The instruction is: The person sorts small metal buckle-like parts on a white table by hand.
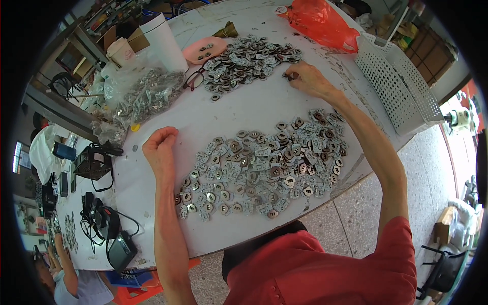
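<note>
My right hand (309, 80) is closed in a pinch on small dark metal parts (290, 76) at the right edge of the far pile (249, 63). That heap is made of small round metal parts, grey and brown. My left hand (161, 142) is curled with its fingertips pressed together, just above the table left of the near pile; whatever is inside is hidden. Across the table's front spreads the wider near pile (264, 162) of similar parts, silvery discs with small slots. It lies between my forearms.
A white perforated basket (394, 84) and a red plastic bag (320, 23) stand at the right. Far left are a white bottle (163, 43), a pink dish (204, 49), glasses (194, 80) and bagged metal parts (150, 94). Black adapters with cables (104, 218) lie left; a person (76, 279) sits beyond.
</note>
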A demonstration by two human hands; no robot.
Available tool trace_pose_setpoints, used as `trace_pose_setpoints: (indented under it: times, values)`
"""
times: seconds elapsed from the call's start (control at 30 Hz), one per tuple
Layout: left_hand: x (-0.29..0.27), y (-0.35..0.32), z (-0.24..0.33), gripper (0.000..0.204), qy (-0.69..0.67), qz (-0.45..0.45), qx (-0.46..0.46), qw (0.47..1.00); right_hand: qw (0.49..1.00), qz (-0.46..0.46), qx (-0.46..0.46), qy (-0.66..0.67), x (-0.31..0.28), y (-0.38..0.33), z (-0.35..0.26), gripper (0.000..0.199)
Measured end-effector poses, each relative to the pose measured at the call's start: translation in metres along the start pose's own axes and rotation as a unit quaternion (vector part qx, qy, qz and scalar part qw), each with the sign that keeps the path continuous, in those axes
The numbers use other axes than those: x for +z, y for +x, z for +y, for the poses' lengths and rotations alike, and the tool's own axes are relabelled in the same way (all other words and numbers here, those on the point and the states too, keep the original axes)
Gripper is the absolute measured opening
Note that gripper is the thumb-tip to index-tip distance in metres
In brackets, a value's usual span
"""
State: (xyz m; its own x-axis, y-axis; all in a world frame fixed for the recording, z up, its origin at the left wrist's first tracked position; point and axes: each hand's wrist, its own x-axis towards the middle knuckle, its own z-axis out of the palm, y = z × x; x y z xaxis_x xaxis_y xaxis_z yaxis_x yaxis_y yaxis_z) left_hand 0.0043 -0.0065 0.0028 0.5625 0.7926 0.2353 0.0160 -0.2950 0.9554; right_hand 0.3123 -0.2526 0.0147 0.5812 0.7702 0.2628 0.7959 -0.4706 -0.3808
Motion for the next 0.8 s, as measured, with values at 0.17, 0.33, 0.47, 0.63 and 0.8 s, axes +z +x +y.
trace_pose_setpoints:
  times: [0.17, 0.33, 0.47, 0.63, 0.8]
  values:
    - [-0.002, 0.0, 0.001, 0.016, 0.002, 0.001, -0.002, 1.0, 0.994, -0.035, -0.097, 0.041, 0.003, -0.04, -0.057, 0.024]
    - [-0.002, 0.001, -0.002, 0.016, 0.0, 0.005, -0.007, 1.0, 0.984, -0.131, -0.112, 0.055, -0.008, -0.058, -0.092, 0.019]
    - [-0.003, 0.001, 0.0, 0.016, 0.016, 0.0, -0.004, 1.0, 0.996, 0.031, -0.048, 0.074, -0.011, -0.014, -0.027, 0.024]
    - [0.001, 0.001, 0.001, 0.016, 0.002, 0.001, -0.007, 1.0, 0.984, 0.156, 0.055, -0.072, 0.001, 0.027, 0.056, 0.027]
    - [-0.002, -0.001, 0.002, 0.016, 0.01, 0.006, -0.01, 1.0, 0.994, 0.07, 0.084, -0.029, -0.002, 0.021, 0.051, 0.025]
